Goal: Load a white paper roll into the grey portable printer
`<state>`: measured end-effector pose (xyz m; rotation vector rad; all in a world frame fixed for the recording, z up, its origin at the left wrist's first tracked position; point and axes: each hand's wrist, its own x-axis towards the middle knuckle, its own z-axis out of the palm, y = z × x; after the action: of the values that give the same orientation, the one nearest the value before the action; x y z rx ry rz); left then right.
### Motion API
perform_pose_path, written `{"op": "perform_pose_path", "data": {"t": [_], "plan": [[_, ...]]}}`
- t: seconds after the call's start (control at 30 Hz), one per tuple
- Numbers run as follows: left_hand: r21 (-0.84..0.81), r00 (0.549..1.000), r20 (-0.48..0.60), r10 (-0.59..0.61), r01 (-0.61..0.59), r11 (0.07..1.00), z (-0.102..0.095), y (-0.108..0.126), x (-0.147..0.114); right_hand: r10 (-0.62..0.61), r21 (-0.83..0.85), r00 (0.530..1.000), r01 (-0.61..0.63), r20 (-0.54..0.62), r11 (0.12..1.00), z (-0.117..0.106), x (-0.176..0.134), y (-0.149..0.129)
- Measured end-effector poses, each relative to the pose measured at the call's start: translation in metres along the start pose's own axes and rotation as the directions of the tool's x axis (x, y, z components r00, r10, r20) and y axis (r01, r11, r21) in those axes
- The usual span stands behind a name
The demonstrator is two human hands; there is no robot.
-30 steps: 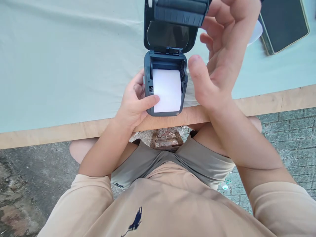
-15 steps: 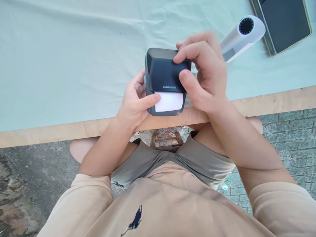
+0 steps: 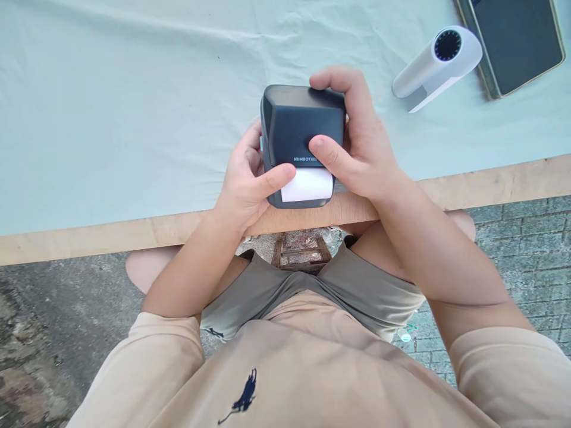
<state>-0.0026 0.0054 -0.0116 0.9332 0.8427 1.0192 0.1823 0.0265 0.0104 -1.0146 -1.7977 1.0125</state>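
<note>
A boxy black plastic printer (image 3: 289,128) is gripped by the left hand (image 3: 244,181) and right hand (image 3: 363,139). A white paper strip (image 3: 310,185) is exposed.

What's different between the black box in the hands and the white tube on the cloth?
The black box is dark with a white paper strip at its front; the white tube is pale with a round, dark end.
The black box is wide and chunky, while the white tube is long and slim.
The left hand and right hand hold the black box; neither touches the white tube.
Both have smooth-looking outsides.
</note>
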Motion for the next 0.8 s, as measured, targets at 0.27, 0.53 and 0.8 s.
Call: {"op": "perform_pose_path", "data": {"t": [0.27, 0.53, 0.8], "plan": [[0.085, 1.0, 0.024, -0.007, 0.005, 0.996, -0.0032, 0.0016, 0.0, -0.052, -0.093, 0.999, 0.052, 0.009, 0.994, -0.0003, -0.0004, 0.001], [0.087, 1.0, 0.011, 0.008, -0.009, 0.996, -0.003, -0.001, -0.002, -0.103, -0.002, 0.994, 0.103, 0.022, 0.995, -0.0008, -0.0007, 0.0032], [0.089, 1.0, 0.008, 0.023, -0.024, 0.996, -0.0038, -0.0042, -0.0013, -0.183, -0.111, 0.981, 0.189, 0.06, 0.976, -0.0014, -0.001, 0.0068]]}}
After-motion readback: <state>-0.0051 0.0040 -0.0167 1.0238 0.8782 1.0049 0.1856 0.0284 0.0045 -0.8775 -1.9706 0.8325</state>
